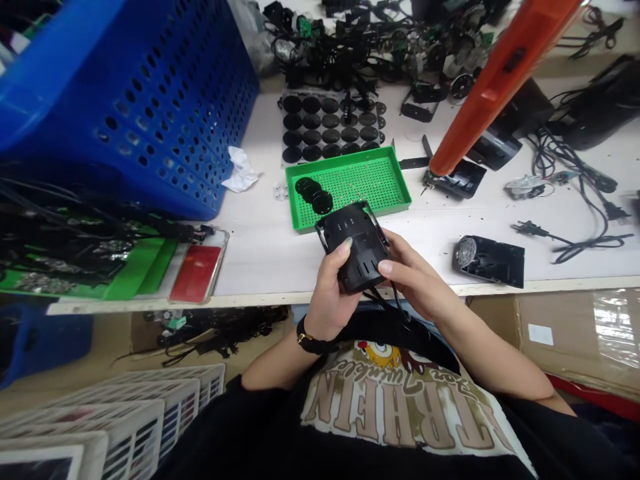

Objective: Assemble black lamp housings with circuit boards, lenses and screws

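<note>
Both hands hold a black plastic housing (354,250) with slots and a bracket frame around its far end, just above the table's front edge. My left hand (330,293) grips its left side, thumb lying on top. On the right side my right hand (415,273) closes around it, thumb pressed near the slots. A black cord (397,300) hangs from the near end. Right behind the housing lies a green tray (295,210) with several black discs (314,195) and tiny metal pieces in it. The fingers under the housing are hidden.
A blue perforated basket (165,100) stands at the left. An orange electric screwdriver (500,93) hangs over an open black shell (465,179). Further back are a sheet of black round stickers (330,121) and tangled parts (350,47). Another shell (500,261) lies at right, near a plug cord (580,233).
</note>
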`<action>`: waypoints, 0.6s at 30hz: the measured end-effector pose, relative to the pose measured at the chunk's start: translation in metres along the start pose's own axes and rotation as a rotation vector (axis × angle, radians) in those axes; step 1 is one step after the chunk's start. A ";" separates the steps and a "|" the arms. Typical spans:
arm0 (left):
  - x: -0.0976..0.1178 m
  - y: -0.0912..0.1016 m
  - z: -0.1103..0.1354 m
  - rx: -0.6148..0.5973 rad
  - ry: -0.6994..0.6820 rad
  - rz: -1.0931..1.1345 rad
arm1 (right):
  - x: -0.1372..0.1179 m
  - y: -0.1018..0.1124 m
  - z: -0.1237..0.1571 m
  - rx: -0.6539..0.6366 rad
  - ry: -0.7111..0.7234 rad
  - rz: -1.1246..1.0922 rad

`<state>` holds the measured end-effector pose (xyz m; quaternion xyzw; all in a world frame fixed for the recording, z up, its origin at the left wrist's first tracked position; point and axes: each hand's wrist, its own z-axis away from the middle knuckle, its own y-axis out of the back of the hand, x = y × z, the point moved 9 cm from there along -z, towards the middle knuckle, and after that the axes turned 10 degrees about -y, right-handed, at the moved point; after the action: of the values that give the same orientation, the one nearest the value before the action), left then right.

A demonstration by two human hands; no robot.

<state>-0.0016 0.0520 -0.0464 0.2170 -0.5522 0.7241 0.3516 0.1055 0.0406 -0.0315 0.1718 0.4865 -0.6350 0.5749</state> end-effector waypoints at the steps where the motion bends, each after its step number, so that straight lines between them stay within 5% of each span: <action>1: 0.002 0.000 0.002 0.017 -0.032 -0.020 | -0.002 -0.001 0.001 -0.004 0.013 -0.008; 8: 0.023 -0.023 0.018 0.023 -0.272 -0.259 | -0.023 0.001 0.018 -0.069 0.061 0.001; 13: 0.006 -0.069 0.024 -0.432 -0.216 -0.333 | -0.069 0.029 0.077 -0.118 0.146 -0.209; 15: -0.006 -0.081 0.028 -0.611 -0.170 -0.420 | -0.104 0.049 0.125 0.008 0.281 -0.171; 18: -0.025 -0.082 0.027 -0.728 -0.058 -0.522 | -0.166 0.092 0.217 0.412 0.561 -0.022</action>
<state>0.0743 0.0309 -0.0028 0.2316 -0.7073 0.3633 0.5604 0.3085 -0.0310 0.1606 0.4468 0.4889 -0.6542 0.3652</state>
